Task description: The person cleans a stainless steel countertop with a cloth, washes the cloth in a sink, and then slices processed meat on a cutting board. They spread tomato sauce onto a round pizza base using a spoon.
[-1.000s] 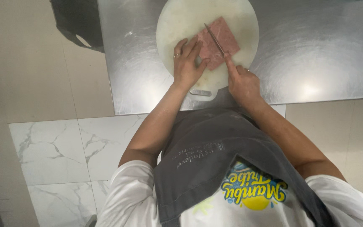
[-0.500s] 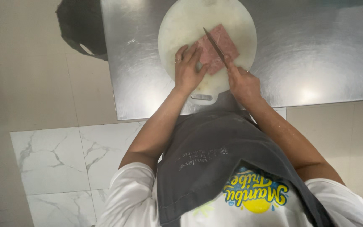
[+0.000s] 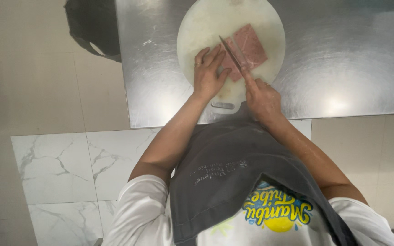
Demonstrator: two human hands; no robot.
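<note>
A flat, pale pink slab of raw meat [image 3: 247, 50], roughly rectangular with squared corners, lies on a round white plastic cutting board [image 3: 197, 32], in the half of the board toward the person's right. Its surface looks smooth and even in colour, a little lighter along the far edge, and it sits tilted so that its long sides run diagonally across the board. The near left part of the slab is hidden under the fingers and the blade.

The left hand [image 3: 208, 75] rests palm down on the board with its fingers stretched out side by side and slightly fanned, the fingertips pressing on the near left edge of the meat. A ring shows on one finger.

The right hand [image 3: 261, 95] is closed around the handle of a slim, dark-bladed kitchen knife [image 3: 230, 52]; the forefinger lies extended along the top toward the blade. The blade slants across the meat from the near right to the far left, just beside the left fingertips, with its tip over the bare white board.

The board has a slotted handle tab [image 3: 223, 105] at its near edge and lies on a brushed stainless steel table [image 3: 343, 68]. The person wears a dark grey apron [image 3: 233, 168] over a white short-sleeved shirt [image 3: 137, 214]. Cream floor tiles [image 3: 28, 68] and white marbled tiles [image 3: 55, 168] lie below.
</note>
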